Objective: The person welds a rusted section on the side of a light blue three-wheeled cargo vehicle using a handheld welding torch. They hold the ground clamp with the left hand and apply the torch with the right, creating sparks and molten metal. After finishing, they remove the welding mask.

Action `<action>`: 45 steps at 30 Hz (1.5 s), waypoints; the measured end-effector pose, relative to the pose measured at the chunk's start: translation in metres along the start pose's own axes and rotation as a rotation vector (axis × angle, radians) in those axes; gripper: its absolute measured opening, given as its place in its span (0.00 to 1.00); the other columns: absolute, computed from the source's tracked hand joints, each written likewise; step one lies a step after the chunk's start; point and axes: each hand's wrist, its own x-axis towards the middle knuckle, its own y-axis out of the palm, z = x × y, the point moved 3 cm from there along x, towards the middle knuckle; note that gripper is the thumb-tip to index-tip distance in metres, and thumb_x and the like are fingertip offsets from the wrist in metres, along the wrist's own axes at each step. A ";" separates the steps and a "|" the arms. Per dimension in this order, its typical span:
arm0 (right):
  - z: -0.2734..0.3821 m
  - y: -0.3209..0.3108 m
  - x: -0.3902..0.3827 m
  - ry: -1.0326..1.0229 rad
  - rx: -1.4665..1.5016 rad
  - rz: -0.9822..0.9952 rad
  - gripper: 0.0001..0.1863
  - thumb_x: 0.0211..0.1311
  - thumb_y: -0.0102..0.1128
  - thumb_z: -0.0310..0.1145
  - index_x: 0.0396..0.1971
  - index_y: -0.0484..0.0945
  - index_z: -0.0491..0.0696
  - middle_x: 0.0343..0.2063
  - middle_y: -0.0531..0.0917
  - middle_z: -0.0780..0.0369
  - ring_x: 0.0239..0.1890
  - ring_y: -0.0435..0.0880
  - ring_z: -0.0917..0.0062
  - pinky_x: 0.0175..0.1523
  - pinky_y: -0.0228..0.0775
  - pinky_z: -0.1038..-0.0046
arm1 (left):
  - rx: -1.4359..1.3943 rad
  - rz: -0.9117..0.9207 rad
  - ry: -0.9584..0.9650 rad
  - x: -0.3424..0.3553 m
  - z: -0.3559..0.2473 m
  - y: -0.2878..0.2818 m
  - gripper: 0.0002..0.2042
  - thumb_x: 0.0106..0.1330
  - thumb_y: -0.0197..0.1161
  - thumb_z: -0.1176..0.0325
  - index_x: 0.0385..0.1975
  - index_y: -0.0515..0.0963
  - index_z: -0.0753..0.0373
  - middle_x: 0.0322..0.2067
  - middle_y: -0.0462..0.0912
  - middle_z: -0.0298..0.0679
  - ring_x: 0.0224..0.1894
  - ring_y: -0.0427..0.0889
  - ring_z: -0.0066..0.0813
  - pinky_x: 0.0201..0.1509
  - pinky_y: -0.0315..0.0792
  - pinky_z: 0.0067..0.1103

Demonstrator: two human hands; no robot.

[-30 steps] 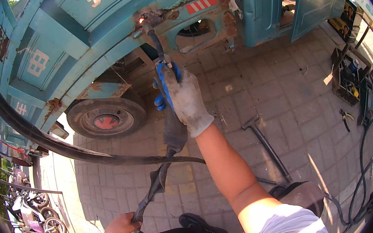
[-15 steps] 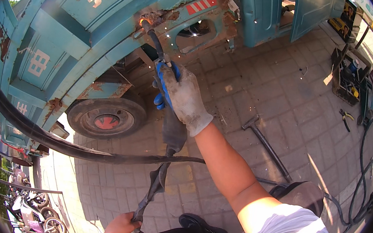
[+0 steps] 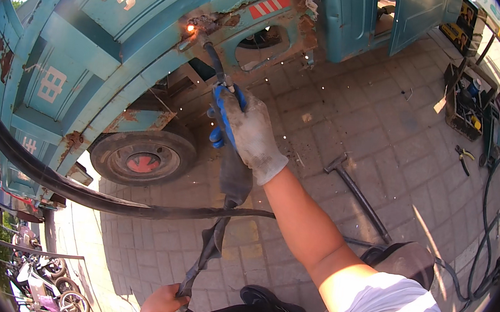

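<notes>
My right hand (image 3: 253, 135), in a worn grey-and-blue work glove, is closed round the handle of a welding torch (image 3: 214, 62). The torch's bent neck points up at a rusted patch on the turquoise truck body (image 3: 147, 79). A small orange-white glowing spot (image 3: 191, 28) shines on that patch, a little left of the nozzle. Tiny bright sparks are scattered around. From the handle a dark wrapped cable (image 3: 209, 242) hangs down toward my bare left hand (image 3: 165, 300), whose fingers are wrapped round it near the lower edge.
A thick black hose (image 3: 103, 202) arcs across the left side. Below the truck bed is a wheel (image 3: 143, 159). On the paving lie a hammer (image 3: 359, 196), pliers (image 3: 463, 160) and cables (image 3: 483, 244). A toolbox (image 3: 463, 122) stands at right; motorcycles (image 3: 56, 285) are at lower left.
The torch nozzle has drawn slightly right and down from the rusted patch, along with my right hand. The glow has shrunk to a small spot. My left hand has stayed in place.
</notes>
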 end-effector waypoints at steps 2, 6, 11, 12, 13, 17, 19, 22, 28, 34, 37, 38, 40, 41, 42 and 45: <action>0.003 -0.001 -0.002 0.032 -0.016 0.012 0.14 0.75 0.56 0.41 0.41 0.78 0.43 0.26 0.80 0.66 0.21 0.76 0.87 0.23 0.76 0.81 | -0.004 0.005 0.000 0.000 -0.001 0.000 0.16 0.63 0.68 0.57 0.38 0.82 0.64 0.33 0.85 0.51 0.40 0.84 0.52 0.45 0.74 0.36; 0.000 -0.003 0.001 0.021 -0.054 0.067 0.21 0.75 0.57 0.48 0.52 0.77 0.44 0.32 0.82 0.59 0.21 0.81 0.81 0.23 0.76 0.78 | 0.005 0.001 -0.004 -0.001 -0.003 -0.001 0.16 0.63 0.68 0.56 0.38 0.82 0.64 0.33 0.85 0.52 0.41 0.84 0.52 0.45 0.74 0.36; 0.004 0.001 0.002 0.019 -0.057 0.075 0.22 0.75 0.57 0.49 0.52 0.77 0.44 0.31 0.82 0.61 0.21 0.81 0.81 0.23 0.76 0.78 | 0.002 0.006 -0.014 0.000 -0.002 -0.001 0.16 0.63 0.68 0.57 0.38 0.82 0.64 0.33 0.85 0.52 0.41 0.84 0.52 0.45 0.74 0.36; 0.005 0.002 0.002 0.029 -0.066 0.073 0.22 0.75 0.57 0.49 0.52 0.77 0.44 0.31 0.82 0.61 0.21 0.81 0.82 0.24 0.76 0.78 | 0.002 0.007 -0.019 0.000 -0.002 0.000 0.16 0.63 0.68 0.57 0.38 0.82 0.64 0.33 0.85 0.52 0.41 0.84 0.52 0.45 0.74 0.36; 0.004 0.001 0.002 0.019 -0.069 0.076 0.22 0.75 0.57 0.49 0.52 0.77 0.44 0.30 0.81 0.61 0.21 0.81 0.82 0.23 0.76 0.78 | 0.004 0.007 -0.023 0.001 -0.002 -0.001 0.16 0.63 0.68 0.57 0.38 0.82 0.64 0.32 0.85 0.52 0.40 0.84 0.52 0.45 0.74 0.36; 0.002 0.002 0.004 -0.002 -0.063 0.076 0.22 0.75 0.57 0.48 0.52 0.77 0.44 0.30 0.81 0.62 0.21 0.80 0.82 0.23 0.76 0.79 | -0.013 -0.007 0.013 -0.001 -0.002 0.000 0.16 0.63 0.68 0.57 0.39 0.82 0.64 0.32 0.85 0.51 0.40 0.83 0.52 0.45 0.74 0.35; 0.001 0.004 0.004 -0.006 -0.039 0.068 0.19 0.75 0.57 0.46 0.49 0.77 0.45 0.28 0.80 0.64 0.20 0.79 0.84 0.23 0.76 0.79 | 0.000 0.003 -0.021 -0.002 -0.005 -0.001 0.16 0.63 0.68 0.57 0.39 0.82 0.64 0.32 0.85 0.51 0.40 0.83 0.52 0.45 0.74 0.35; 0.001 0.004 0.004 -0.009 -0.010 0.044 0.14 0.75 0.56 0.42 0.43 0.77 0.45 0.25 0.79 0.67 0.19 0.76 0.86 0.22 0.75 0.80 | -0.012 -0.001 -0.004 -0.003 -0.006 -0.002 0.16 0.63 0.68 0.56 0.39 0.81 0.63 0.33 0.85 0.52 0.41 0.83 0.52 0.45 0.74 0.36; -0.001 0.000 0.008 -0.002 -0.061 0.071 0.20 0.75 0.57 0.47 0.53 0.77 0.45 0.30 0.82 0.61 0.18 0.80 0.81 0.21 0.75 0.78 | -0.004 -0.007 0.000 -0.002 -0.003 -0.001 0.15 0.62 0.68 0.57 0.39 0.81 0.63 0.33 0.85 0.52 0.42 0.83 0.54 0.46 0.74 0.37; 0.001 0.002 0.006 0.005 -0.058 0.072 0.20 0.75 0.56 0.46 0.53 0.77 0.45 0.30 0.82 0.61 0.18 0.81 0.80 0.22 0.75 0.78 | -0.009 0.000 0.001 -0.001 -0.004 -0.001 0.16 0.63 0.67 0.57 0.38 0.81 0.65 0.33 0.85 0.53 0.41 0.83 0.53 0.45 0.74 0.36; 0.003 0.002 0.006 0.022 -0.078 0.052 0.20 0.75 0.57 0.46 0.52 0.77 0.44 0.30 0.82 0.61 0.19 0.81 0.81 0.22 0.75 0.78 | -0.005 -0.002 0.000 -0.001 -0.004 -0.001 0.16 0.63 0.68 0.57 0.38 0.81 0.65 0.32 0.85 0.53 0.41 0.83 0.53 0.45 0.73 0.36; 0.003 0.001 0.007 0.034 -0.089 0.050 0.20 0.75 0.57 0.46 0.52 0.77 0.44 0.31 0.82 0.61 0.19 0.81 0.81 0.22 0.75 0.78 | -0.007 0.000 -0.003 -0.001 -0.005 -0.001 0.16 0.63 0.68 0.57 0.38 0.81 0.65 0.32 0.85 0.52 0.41 0.83 0.53 0.45 0.73 0.36; 0.003 0.001 0.007 0.024 -0.068 0.052 0.18 0.75 0.56 0.45 0.48 0.77 0.43 0.29 0.81 0.63 0.21 0.79 0.83 0.23 0.76 0.79 | -0.009 0.001 -0.010 -0.002 -0.006 -0.002 0.16 0.63 0.68 0.57 0.38 0.81 0.65 0.32 0.85 0.52 0.40 0.83 0.52 0.45 0.74 0.36; 0.003 0.001 0.006 0.003 -0.036 0.056 0.17 0.75 0.56 0.43 0.45 0.77 0.43 0.27 0.79 0.65 0.22 0.78 0.85 0.23 0.76 0.79 | -0.015 0.000 -0.010 -0.002 -0.006 -0.002 0.15 0.63 0.68 0.57 0.38 0.81 0.65 0.32 0.85 0.52 0.40 0.83 0.52 0.45 0.74 0.36; 0.003 0.001 0.005 -0.018 -0.004 0.059 0.16 0.75 0.56 0.42 0.42 0.77 0.43 0.26 0.78 0.67 0.23 0.76 0.86 0.23 0.76 0.79 | -0.021 0.000 -0.010 -0.002 -0.006 -0.002 0.15 0.63 0.68 0.57 0.38 0.81 0.65 0.32 0.85 0.52 0.40 0.83 0.52 0.45 0.74 0.36; 0.002 -0.003 0.001 0.006 -0.073 0.079 0.20 0.76 0.56 0.45 0.54 0.76 0.43 0.32 0.82 0.60 0.28 0.84 0.80 0.24 0.77 0.77 | -0.020 0.003 -0.003 -0.002 -0.004 -0.001 0.15 0.63 0.68 0.57 0.39 0.82 0.64 0.32 0.85 0.51 0.40 0.84 0.51 0.45 0.74 0.35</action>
